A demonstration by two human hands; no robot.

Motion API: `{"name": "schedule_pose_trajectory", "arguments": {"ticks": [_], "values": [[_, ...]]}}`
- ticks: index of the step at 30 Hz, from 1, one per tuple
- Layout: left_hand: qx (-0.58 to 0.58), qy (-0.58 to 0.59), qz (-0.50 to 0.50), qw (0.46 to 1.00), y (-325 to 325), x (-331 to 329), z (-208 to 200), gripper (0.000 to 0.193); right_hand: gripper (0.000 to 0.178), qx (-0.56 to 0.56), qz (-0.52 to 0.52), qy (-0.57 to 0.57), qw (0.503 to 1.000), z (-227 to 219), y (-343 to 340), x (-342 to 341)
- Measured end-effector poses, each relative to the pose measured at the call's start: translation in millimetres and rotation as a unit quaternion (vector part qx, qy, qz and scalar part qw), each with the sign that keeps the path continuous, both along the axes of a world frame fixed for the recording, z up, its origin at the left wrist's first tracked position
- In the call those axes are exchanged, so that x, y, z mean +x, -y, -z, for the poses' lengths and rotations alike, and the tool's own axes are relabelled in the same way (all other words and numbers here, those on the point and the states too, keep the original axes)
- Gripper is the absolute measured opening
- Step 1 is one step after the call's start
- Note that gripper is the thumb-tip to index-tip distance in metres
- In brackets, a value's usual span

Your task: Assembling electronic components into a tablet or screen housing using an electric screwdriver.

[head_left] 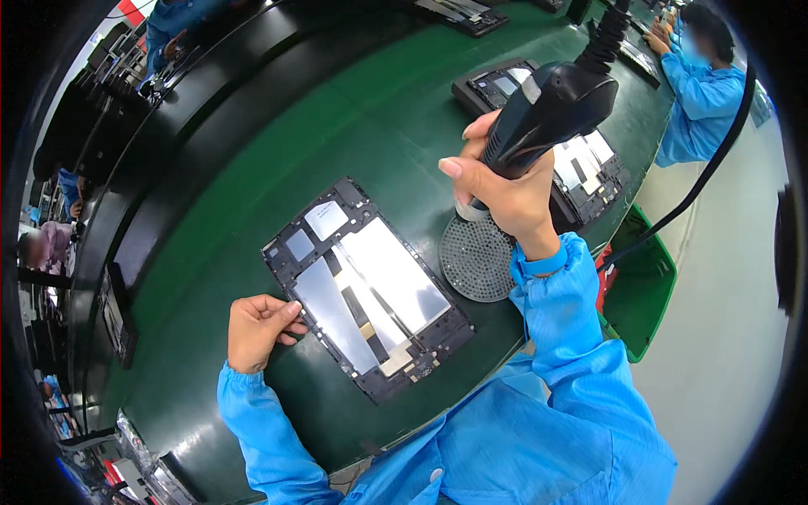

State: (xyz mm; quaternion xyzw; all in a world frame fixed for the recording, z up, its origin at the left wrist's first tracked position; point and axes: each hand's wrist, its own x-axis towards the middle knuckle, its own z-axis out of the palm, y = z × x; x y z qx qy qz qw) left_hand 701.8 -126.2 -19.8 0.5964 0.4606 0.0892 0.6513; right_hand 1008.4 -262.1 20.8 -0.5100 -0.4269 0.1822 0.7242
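Note:
My right hand [513, 189] is wrapped round a black hot-air gun [543, 114] with a corrugated hose at its top, held above the table. Below its lower end is a round grey perforated disc [475, 259]; whether the two are joined I cannot tell. In front of me an opened tablet housing [370, 290] lies at a slant, black-framed with silvery panels and a yellowish strip inside. At its left edge my left hand [263, 330] is closed, thumb and fingers pinching the frame. The fingers' far side is hidden.
The green table [194, 337] runs away to the far right. Beyond my right hand lie another opened tablet housing [589, 177] and a black tray [492, 84] with device parts. A green bin [644, 286] stands right of the table, under a black cable [699, 181]. A co-worker [699, 84] sits far right.

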Motion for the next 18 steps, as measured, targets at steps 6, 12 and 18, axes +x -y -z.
{"name": "schedule_pose_trajectory", "arguments": {"ticks": [6, 12, 18], "values": [[0.006, -0.009, -0.002, 1.000, -5, 10, 11, 0.019, 0.031, -0.012, 0.002, -0.004, 1.000, 17, -10, 10], [0.011, -0.014, 0.011, 1.000, 8, 23, 20, 0.020, 0.029, -0.014, -0.008, 0.019, 1.000, 31, 7, 26], [0.006, -0.018, 0.008, 1.000, 0, 5, 16, 0.020, 0.031, -0.007, -0.019, 0.010, 1.000, 33, -12, 12]]}}
